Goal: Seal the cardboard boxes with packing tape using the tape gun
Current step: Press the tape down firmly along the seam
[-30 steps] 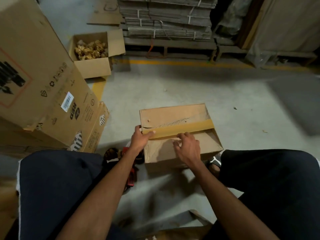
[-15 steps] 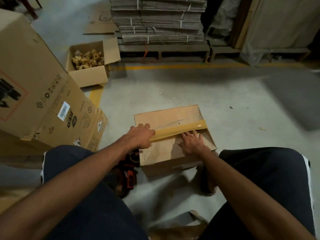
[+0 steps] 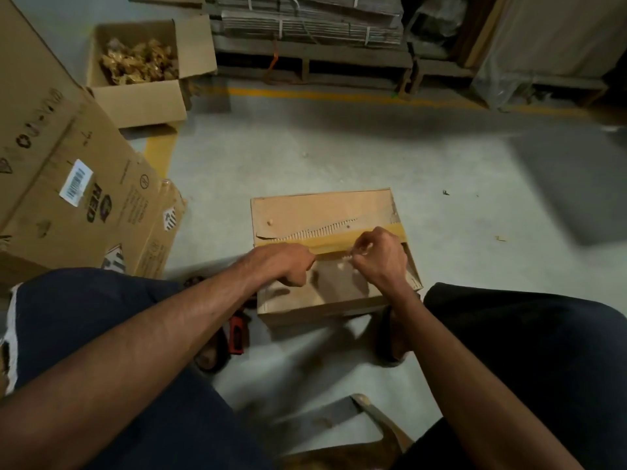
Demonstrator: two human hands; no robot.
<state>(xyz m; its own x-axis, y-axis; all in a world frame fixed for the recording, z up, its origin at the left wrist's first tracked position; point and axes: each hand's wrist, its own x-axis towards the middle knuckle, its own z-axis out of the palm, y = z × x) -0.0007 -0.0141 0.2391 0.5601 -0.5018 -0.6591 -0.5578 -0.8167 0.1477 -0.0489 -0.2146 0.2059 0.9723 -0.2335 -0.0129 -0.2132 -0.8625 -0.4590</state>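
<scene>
A small cardboard box (image 3: 325, 212) lies on the floor between my knees. A yellow-brown tape strip (image 3: 395, 230) runs across its top along the flap seam. My left hand (image 3: 283, 266) has curled fingers, and their tips pinch the strip's near edge at the middle of the box. My right hand (image 3: 381, 257) is curled too and pinches the same edge a little to the right. The red tape gun (image 3: 236, 334) lies on the floor left of the box, mostly hidden under my left forearm.
Large printed cartons (image 3: 74, 184) lean at the left. An open box of brown scraps (image 3: 142, 100) stands behind them. Bundled flat cardboard on a pallet (image 3: 305, 25) fills the back. My feet in sandals (image 3: 395, 337) flank the box. A loose cardboard piece (image 3: 376, 418) lies near me.
My left hand slid right along the tape from the box's left edge to the middle. My right hand went from flat on the lid to curled and pinching the tape edge. The view tilted down.
</scene>
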